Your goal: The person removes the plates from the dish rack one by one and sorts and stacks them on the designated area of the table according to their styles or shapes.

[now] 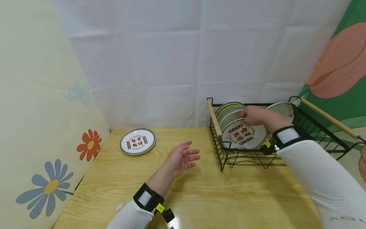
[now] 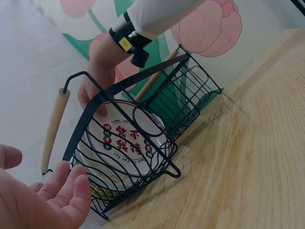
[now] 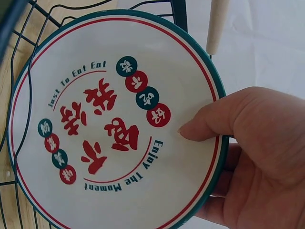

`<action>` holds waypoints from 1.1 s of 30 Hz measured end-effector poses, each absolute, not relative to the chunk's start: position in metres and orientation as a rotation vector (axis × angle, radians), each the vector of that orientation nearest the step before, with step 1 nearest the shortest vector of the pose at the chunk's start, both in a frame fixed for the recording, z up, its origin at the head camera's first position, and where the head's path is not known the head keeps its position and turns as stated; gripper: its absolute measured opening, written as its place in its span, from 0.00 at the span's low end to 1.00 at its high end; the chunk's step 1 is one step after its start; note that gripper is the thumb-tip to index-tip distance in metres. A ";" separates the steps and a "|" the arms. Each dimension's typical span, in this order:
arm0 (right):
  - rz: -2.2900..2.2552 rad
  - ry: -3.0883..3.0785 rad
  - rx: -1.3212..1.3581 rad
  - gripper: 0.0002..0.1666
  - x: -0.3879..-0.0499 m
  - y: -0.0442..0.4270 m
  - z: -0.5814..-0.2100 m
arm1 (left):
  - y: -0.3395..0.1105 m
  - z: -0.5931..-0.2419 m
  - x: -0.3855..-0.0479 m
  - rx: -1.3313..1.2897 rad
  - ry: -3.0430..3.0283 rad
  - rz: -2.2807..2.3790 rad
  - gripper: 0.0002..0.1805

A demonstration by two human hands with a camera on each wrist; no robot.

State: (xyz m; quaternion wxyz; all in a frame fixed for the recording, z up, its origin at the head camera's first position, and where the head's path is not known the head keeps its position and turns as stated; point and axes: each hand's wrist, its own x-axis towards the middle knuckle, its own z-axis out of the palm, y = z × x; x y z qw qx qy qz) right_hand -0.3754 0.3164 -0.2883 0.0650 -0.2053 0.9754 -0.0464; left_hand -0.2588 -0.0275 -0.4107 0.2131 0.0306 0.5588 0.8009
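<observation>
A white plate with red characters and a dark rim leans in the left part of the black wire rack. My right hand pinches its upper edge; in the right wrist view the thumb of that hand lies on the printed face, the other fingers behind. Behind it in the rack stand several more plates. My left hand hangs above the table left of the rack, fingers apart and loosely bent, touching nothing; the left wrist view shows it near the rack's end.
A matching plate lies face up on the wooden table at the back left. Another white plate stands further right in the rack. Wooden handles rise at both rack ends. A white cloth hangs behind.
</observation>
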 end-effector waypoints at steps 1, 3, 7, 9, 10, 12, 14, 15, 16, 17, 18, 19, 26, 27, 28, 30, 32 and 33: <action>-0.141 2.947 -0.616 0.12 -0.375 0.317 -0.288 | -0.027 -0.411 -0.259 0.088 1.549 2.221 0.29; -0.140 2.951 -0.612 0.14 -0.373 0.318 -0.287 | -0.027 -0.411 -0.258 0.092 1.550 2.218 0.28; -0.143 2.952 -0.572 0.16 -0.371 0.319 -0.282 | -0.025 -0.410 -0.257 0.102 1.551 2.215 0.28; -0.142 2.955 -0.534 0.17 -0.371 0.319 -0.278 | -0.025 -0.409 -0.257 0.105 1.555 2.215 0.28; -0.142 2.955 -0.519 0.18 -0.371 0.320 -0.276 | -0.024 -0.409 -0.257 0.107 1.556 2.215 0.28; -0.152 2.948 -0.493 0.19 -0.373 0.323 -0.272 | -0.023 -0.409 -0.257 0.110 1.557 2.214 0.29; -0.167 2.946 -0.489 0.20 -0.374 0.325 -0.267 | -0.022 -0.409 -0.257 0.111 1.558 2.212 0.29; -0.177 2.943 -0.492 0.20 -0.375 0.326 -0.264 | -0.022 -0.409 -0.257 0.111 1.560 2.210 0.29; -0.193 2.942 -0.494 0.20 -0.375 0.327 -0.262 | -0.022 -0.408 -0.257 0.112 1.561 2.209 0.29; -0.217 2.939 -0.486 0.20 -0.375 0.328 -0.259 | -0.021 -0.408 -0.257 0.111 1.561 2.208 0.29; -0.228 2.942 -0.484 0.20 -0.376 0.329 -0.257 | -0.021 -0.408 -0.257 0.109 1.563 2.207 0.29; -0.247 2.941 -0.478 0.20 -0.375 0.329 -0.253 | -0.021 -0.408 -0.257 0.109 1.563 2.207 0.29; -0.341 2.938 -0.448 0.20 -0.371 0.335 -0.227 | -0.022 -0.405 -0.257 0.122 1.556 2.214 0.29; -0.360 2.940 -0.443 0.19 -0.371 0.337 -0.223 | -0.023 -0.405 -0.257 0.126 1.555 2.217 0.29; -0.377 2.944 -0.433 0.19 -0.371 0.338 -0.220 | -0.023 -0.404 -0.257 0.126 1.551 2.219 0.29; -0.410 2.954 -0.412 0.19 -0.372 0.342 -0.214 | -0.025 -0.403 -0.257 0.128 1.548 2.221 0.29; -0.481 2.952 -0.375 0.20 -0.373 0.347 -0.208 | -0.026 -0.402 -0.257 0.130 1.544 2.222 0.29; -0.527 2.943 -0.351 0.22 -0.373 0.349 -0.206 | -0.027 -0.401 -0.257 0.131 1.543 2.222 0.29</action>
